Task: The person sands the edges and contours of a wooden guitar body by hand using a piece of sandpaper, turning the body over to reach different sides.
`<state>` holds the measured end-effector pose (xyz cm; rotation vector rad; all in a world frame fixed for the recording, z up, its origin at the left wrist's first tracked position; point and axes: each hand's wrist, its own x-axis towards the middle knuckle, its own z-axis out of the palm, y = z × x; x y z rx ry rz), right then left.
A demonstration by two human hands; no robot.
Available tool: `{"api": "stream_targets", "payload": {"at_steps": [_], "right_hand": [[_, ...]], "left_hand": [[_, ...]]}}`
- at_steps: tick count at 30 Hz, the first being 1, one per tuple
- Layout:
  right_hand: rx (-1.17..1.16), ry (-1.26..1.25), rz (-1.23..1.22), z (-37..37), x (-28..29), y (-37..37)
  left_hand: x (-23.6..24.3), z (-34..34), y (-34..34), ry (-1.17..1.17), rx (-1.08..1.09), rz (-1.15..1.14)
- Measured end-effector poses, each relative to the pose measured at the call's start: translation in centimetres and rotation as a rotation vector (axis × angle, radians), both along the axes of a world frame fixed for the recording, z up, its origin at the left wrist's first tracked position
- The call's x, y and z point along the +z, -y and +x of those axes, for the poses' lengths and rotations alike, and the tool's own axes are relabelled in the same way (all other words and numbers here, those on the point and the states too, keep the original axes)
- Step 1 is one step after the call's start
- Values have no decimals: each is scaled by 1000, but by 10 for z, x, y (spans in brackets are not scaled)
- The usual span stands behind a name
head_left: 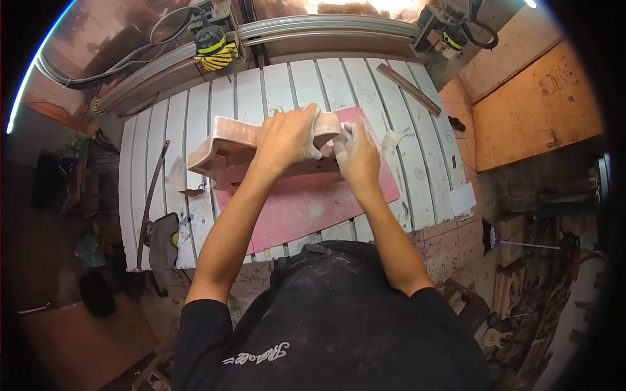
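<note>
A dusty pinkish-tan wooden piece (233,131) with cut-outs and a rounded end stands over a pink mat (301,215) on the slatted white bench. My left hand (287,133) is closed over its upper edge near the rounded end, thumb pointing down. My right hand (357,159), fingertips white with dust, is curled against that end on the right; whether something small is inside its fingers is hidden. A scrap of brown sheet (182,177) lies left of the piece, and a pale scrap (391,142) lies to the right.
A metal gantry rail (326,31) with tool heads (212,45) crosses behind the bench (424,163). A dark strip (151,208) and padded item (166,241) lie at left, a wood strip (407,88) back right. An orange board (528,111) stands at right.
</note>
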<state>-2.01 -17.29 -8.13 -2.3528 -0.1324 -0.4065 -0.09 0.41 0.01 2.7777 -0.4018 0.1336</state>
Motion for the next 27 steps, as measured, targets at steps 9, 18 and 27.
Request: {"api": "stream_targets", "payload": {"at_steps": [9, 18, 27], "right_hand": [[14, -37, 12, 4, -11, 11], [1, -123, 65, -1, -11, 19], [39, -69, 65, -16, -17, 20]], "left_hand": [[-3, 1, 0, -16, -14, 22], [2, -3, 2, -53, 19, 2], [0, -3, 3, -113, 54, 20]]}}
